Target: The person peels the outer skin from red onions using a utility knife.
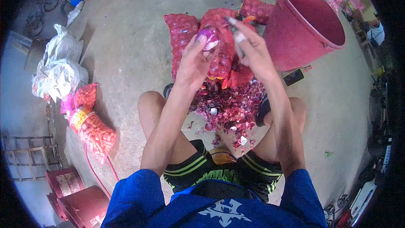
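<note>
My left hand point(193, 65) is raised over the mesh sacks, its fingers closed round a red onion point(209, 39). The onion is purple with a pale patch where the inner flesh shows. Close to its right hovers my right hand point(255, 55), apart from the onion, with its fingers spread and slightly blurred. A dark grey tip point(230, 20) shows at the end of one finger; what it is I cannot make out. White wrapping point(239, 37) covers part of another digit. Below both hands, a heap of onion skins point(230, 107) lies on the floor between my feet.
Red mesh sacks of onions point(182, 38) lie ahead. A large red tub point(291, 29) stands at right, with a phone point(294, 77) on the floor beside it. At left are white sacks point(63, 74), a bag of orange vegetables point(95, 131) and red containers point(82, 207).
</note>
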`<state>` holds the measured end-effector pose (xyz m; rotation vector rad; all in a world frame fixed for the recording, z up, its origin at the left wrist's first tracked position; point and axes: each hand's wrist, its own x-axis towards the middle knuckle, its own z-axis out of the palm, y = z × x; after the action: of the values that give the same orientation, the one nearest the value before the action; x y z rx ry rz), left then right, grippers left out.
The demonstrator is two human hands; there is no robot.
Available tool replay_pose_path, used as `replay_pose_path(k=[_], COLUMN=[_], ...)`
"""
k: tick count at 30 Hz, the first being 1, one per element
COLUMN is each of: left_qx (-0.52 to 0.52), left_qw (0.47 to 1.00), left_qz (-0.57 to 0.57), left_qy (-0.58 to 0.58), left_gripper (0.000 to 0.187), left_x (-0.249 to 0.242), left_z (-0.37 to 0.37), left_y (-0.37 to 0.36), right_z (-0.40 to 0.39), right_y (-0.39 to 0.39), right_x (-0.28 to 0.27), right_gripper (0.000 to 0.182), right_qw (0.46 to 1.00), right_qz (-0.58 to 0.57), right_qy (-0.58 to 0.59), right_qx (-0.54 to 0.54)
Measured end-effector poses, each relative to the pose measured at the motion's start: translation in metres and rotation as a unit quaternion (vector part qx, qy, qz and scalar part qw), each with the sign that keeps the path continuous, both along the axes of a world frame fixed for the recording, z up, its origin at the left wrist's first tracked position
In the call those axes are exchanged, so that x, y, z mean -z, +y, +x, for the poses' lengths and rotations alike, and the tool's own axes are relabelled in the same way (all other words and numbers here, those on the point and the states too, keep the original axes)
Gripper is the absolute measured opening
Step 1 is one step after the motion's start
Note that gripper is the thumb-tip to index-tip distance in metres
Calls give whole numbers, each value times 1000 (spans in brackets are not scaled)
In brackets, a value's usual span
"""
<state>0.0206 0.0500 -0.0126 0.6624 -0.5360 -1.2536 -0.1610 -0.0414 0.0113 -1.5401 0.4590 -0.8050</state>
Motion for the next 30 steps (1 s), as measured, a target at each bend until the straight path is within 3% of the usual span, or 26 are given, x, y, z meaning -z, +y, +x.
replay_pose_path(k=[2,3,5,9,13,14,18,21,26,30], left_qx=[13,17,20,-4,-15,-14,8,14,74,-3], left_qw=[999,997,994,991,991,991,989,993,991,994], left_qz=[0,-10,-18,4,23,25,36,43,-4,31], left_qy=[37,70,102,130,128,128,143,111,113,102], left_gripper=[42,43,44,44,40,40,34,38,44,47], left_x=[4,4,5,-1,-2,0,3,1,-10,-6], left_z=[4,9,14,13,7,6,2,2,-5,-1], left_y=[0,0,1,0,3,4,2,2,5,2], right_z=[-8,-11,-17,-10,2,-2,7,9,-2,-3], right_y=[-19,-23,-29,0,15,15,13,12,-9,9], right_x=[3,0,-6,-15,-14,-18,-6,-7,-4,-16], right_gripper=[48,48,50,56,66,64,51,46,45,53], right_qw=[993,993,988,995,992,986,973,955,960,981], right_qz=[49,49,-10,8,-113,-129,-228,-284,-248,-175], right_qy=[4,5,63,66,49,105,28,51,63,66], right_qx=[106,107,142,76,1,-10,17,69,113,46])
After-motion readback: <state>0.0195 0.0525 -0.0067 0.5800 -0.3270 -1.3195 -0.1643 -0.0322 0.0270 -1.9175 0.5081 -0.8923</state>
